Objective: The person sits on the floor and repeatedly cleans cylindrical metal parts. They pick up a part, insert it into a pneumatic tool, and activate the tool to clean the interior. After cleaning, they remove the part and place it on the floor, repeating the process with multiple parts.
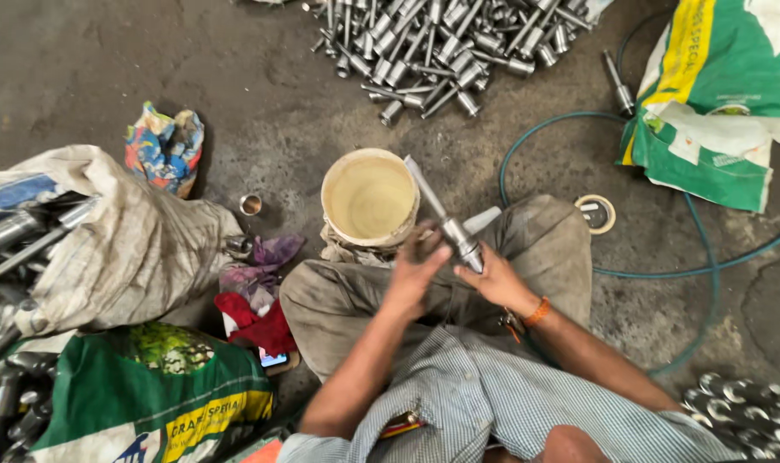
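On a grimy workshop floor, a seated person in a checked shirt (pixel 493 394) is seen from above, knees drawn up under dusty trousers (pixel 544 240). Nearest the camera, a green printed sack (pixel 141 394) lies at the near left and a cluster of shiny metal parts (pixel 741 403) at the near right. Over the lap, a metal shaft (pixel 445 221) is gripped by both hands: the right hand (pixel 497 279), an orange band at its wrist, is closed around the thick collar at the lower end, while the left hand (pixel 417 264) is curled against the same collar from the left; its fingers are blurred, so the exact hold cannot be told. The slim end of the shaft is pointed up and to the far left, over the rim of a cream plastic bucket (pixel 370 199) standing just beyond the knees. For the work to be done well, the collar would best be kept steady in the right hand while the left is turned evenly. Farther off, a green hose (pixel 707 257) is looped across the floor, and a heap of similar steel shafts (pixel 450 43) is piled at the far edge.
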